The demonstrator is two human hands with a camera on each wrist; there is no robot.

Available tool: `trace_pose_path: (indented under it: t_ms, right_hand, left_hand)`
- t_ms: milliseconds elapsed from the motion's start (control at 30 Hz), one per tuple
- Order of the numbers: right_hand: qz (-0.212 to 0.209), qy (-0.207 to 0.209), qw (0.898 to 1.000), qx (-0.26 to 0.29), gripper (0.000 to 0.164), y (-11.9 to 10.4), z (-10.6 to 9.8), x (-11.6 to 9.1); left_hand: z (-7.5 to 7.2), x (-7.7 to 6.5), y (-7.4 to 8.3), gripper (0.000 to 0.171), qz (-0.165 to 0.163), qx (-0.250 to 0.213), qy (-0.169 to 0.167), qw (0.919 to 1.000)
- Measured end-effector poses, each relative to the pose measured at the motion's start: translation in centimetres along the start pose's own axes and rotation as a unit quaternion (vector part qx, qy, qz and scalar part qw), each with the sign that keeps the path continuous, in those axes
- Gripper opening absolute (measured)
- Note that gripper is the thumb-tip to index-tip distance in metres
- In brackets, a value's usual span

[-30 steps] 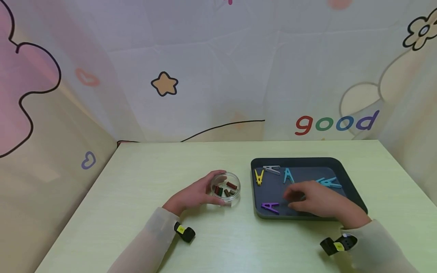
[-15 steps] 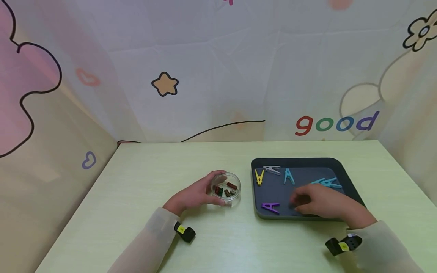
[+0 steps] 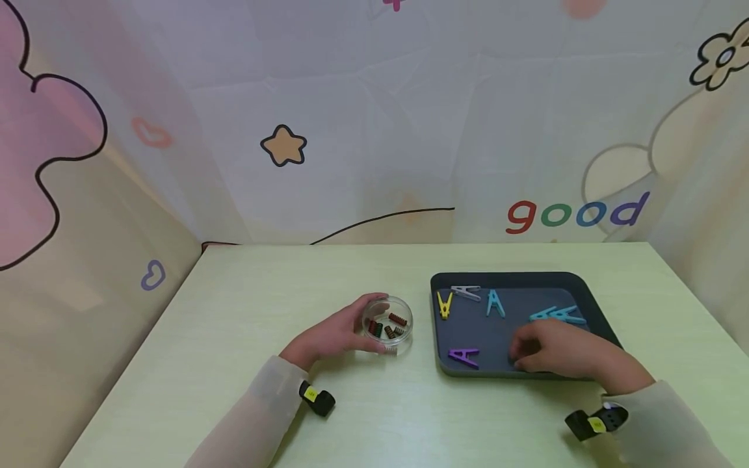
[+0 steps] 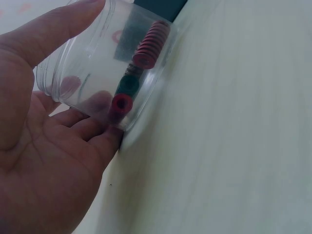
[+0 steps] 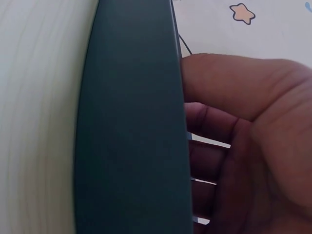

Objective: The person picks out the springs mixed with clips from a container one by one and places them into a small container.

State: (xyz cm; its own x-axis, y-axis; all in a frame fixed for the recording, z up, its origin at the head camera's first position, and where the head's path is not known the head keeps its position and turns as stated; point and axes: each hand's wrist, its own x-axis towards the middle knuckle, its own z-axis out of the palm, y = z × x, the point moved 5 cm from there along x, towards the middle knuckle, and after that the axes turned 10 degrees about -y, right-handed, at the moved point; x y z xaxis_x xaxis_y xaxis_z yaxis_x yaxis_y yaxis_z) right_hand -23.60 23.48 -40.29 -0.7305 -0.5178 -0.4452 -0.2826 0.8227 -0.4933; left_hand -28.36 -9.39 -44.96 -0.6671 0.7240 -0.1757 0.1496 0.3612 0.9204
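Note:
My left hand (image 3: 336,331) grips a clear round jar (image 4: 92,58) from its left side, thumb and fingers curled round the wall. Several small coil springs, red, green and metallic, lie in the jar; a red spring (image 4: 152,44) shows through its side in the left wrist view. My right hand (image 3: 562,348) is low over the front right of a dark tray (image 3: 509,278), fingers bent downward. In the right wrist view the tray wall hides its fingertips, so I cannot tell whether they hold anything. Beside this hand are overlapping blue clothespins (image 3: 564,314).
Elsewhere in the tray lie a purple clothespin (image 3: 464,357), a yellow clothespin (image 3: 445,305), a pale grey clothespin (image 3: 465,292) and another blue clothespin (image 3: 495,303). The tray's raised rim stands between the right wrist and the tray floor. A printed cloth (image 3: 374,130) hangs behind the table.
My right hand has slid rightward and slightly toward me within the tray, showing more of the blue clothespins behind it. The left hand and the jar have stayed in place.

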Motion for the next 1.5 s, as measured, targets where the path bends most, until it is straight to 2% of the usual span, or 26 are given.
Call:
trace_pose_path:
  t_ms: [133, 367, 567, 733, 1067, 1500]
  right_hand:
    - [0.023, -0.013, 1.0, 0.012, 0.007, 0.2, 0.2, 0.1]
    - [0.023, -0.018, 1.0, -0.005, 0.008, 0.6, -0.1, 0.1]
    - [0.04, -0.018, 0.999, -0.012, 0.009, 0.8, -0.3, -0.2]
    - [0.067, -0.024, 0.997, -0.007, 0.011, 1.1, -0.1, 0.0]
    - [0.058, -0.013, 0.998, -0.036, 0.018, 1.1, -0.1, 0.3]
    - [0.039, 0.003, 0.999, -0.016, 0.018, 0.6, -0.6, 0.5]
  left_hand:
    - [0.1, -0.1, -0.2, 0.087, -0.003, 0.006, 0.001, 1.0]
    - [0.2, -0.2, -0.2, 0.087, 0.001, 0.007, 0.002, 1.0]
    - [0.1, -0.1, -0.1, 0.085, 0.003, 0.004, 0.0, 1.0]
    - [0.2, 0.0, -0.3, 0.085, 0.002, 0.002, -0.001, 1.0]
    - [0.1, 0.0, -0.1, 0.086, 0.004, 0.003, -0.002, 1.0]
    - [0.1, -0.1, 0.1, 0.087, 0.003, 0.01, -0.005, 0.9999]
